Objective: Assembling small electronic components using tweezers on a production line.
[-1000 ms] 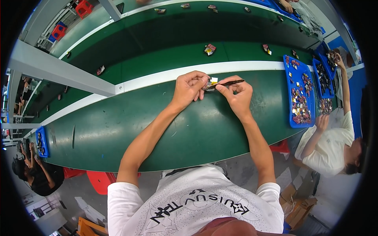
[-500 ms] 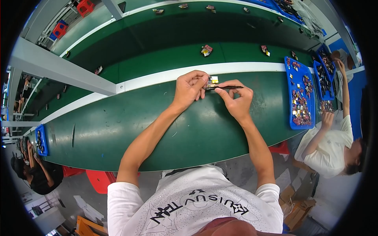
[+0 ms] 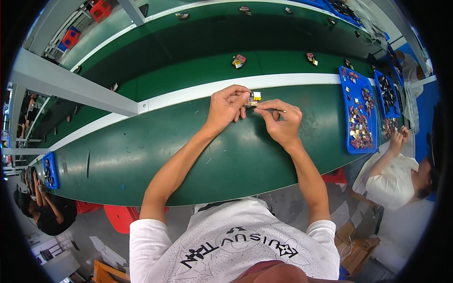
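Over the green worktop (image 3: 226, 155), near its far white edge, my left hand (image 3: 228, 107) is closed on a small electronic assembly (image 3: 255, 97) with a yellow-and-white part. Its fingers cover much of the piece. My right hand (image 3: 285, 121) pinches a pair of slim dark tweezers (image 3: 279, 111), whose tip meets the near side of the assembly. The fingers hide part of the tweezers, and the exact contact point is too small to make out.
A conveyor belt (image 3: 188, 66) beyond the white rail carries spaced assemblies (image 3: 239, 61). A blue tray (image 3: 350, 137) of small parts stands at right, near a co-worker (image 3: 391, 184). At left are a thin tool (image 3: 88, 163) and another blue tray (image 3: 55, 177).
The tweezers have tilted and show less beyond my right fingers. Assemblies on the belt have shifted left. The co-worker at right has lowered a raised arm, bringing both hands together.
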The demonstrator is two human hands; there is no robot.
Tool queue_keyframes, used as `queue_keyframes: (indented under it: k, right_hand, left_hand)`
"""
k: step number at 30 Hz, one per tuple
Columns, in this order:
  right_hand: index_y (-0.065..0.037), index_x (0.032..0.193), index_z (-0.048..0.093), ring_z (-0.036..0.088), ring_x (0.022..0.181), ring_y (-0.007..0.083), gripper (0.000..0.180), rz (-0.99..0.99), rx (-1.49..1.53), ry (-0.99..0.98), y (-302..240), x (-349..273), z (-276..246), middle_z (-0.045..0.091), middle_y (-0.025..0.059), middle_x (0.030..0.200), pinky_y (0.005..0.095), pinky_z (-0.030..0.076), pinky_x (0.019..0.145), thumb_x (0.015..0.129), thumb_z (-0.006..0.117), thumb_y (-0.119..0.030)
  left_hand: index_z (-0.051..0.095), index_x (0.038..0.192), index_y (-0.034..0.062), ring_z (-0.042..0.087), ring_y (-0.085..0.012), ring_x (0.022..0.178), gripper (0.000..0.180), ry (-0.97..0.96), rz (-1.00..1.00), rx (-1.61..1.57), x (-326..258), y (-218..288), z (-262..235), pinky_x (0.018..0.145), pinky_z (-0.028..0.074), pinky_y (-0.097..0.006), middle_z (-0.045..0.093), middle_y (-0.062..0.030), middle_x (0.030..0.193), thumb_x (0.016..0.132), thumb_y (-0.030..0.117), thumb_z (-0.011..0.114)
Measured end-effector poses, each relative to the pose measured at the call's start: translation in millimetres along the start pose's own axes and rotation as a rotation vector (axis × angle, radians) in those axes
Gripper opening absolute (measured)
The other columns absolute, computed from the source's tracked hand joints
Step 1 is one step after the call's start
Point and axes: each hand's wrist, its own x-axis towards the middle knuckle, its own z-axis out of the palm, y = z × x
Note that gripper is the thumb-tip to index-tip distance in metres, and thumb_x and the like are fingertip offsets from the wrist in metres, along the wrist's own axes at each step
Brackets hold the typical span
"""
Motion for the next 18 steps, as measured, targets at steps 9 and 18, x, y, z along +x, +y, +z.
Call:
queue_keyframes:
  k: [9, 18]
  right_hand:
    - [-0.005, 0.082, 0.074, 0.049, 0.043, 0.0116, 0.014, -0.076, -0.023, 0.021, 2, 2, -2, 0.077, 0.0038, 0.081, 0.0268, 0.039, 0.046, 0.074, 0.081, 0.004]
    - [-0.005, 0.083, 0.074, 0.052, 0.045, 0.0148, 0.014, -0.085, -0.038, -0.004, 4, 4, -8, 0.075, 0.0042, 0.076, 0.0283, 0.042, 0.047, 0.074, 0.081, 0.004]
  left_hand:
    - [0.066, 0.111, -0.0069, 0.058, -0.0073, 0.053, 0.02, 0.032, 0.007, 0.096, 4, 0, 13, 0.044, 0.042, -0.021, 0.067, -0.0062, 0.071, 0.095, 0.005, 0.069]
    - [0.067, 0.103, -0.0071, 0.059, -0.0083, 0.05, 0.014, 0.107, -0.03, 0.251, 7, 5, 23, 0.041, 0.044, -0.024, 0.068, -0.0071, 0.072, 0.092, 0.001, 0.068]
